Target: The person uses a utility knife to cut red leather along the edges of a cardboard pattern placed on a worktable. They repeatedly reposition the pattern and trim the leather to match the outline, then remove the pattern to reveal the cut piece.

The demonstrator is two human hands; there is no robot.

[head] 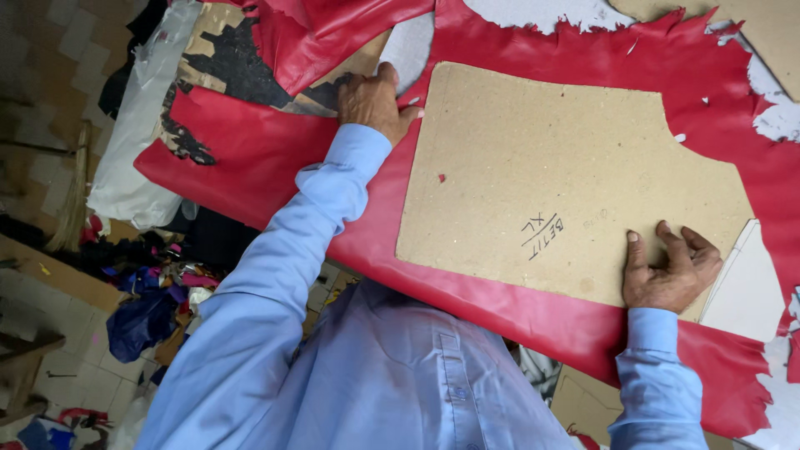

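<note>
- Your left hand [373, 102] is lying at the far left corner of the cardboard pattern [557, 175], fingers close together and flat, grip closed around nothing, pressing on the red leather [258, 154] right by the pattern's edge.
- Your right hand [669, 268] is resting on the pattern's near right corner, fingers spread and bent, fingertips pressing down on the cardboard; nothing is being grasped here either.
- The pattern is lying flat on the red leather, which is spreading across the desk [583, 12] and showing all around the cardboard, with ragged edges on the far and right sides.
- A second fold of red leather [321, 37] is bunching up just beyond your left hand.
- A pale sheet [133, 133] is hanging off the desk's left end.
- Coloured scraps [158, 292] are lying on the tiled floor [58, 50] below.
- Your blue sleeves [283, 267] are reaching out to both corners.
</note>
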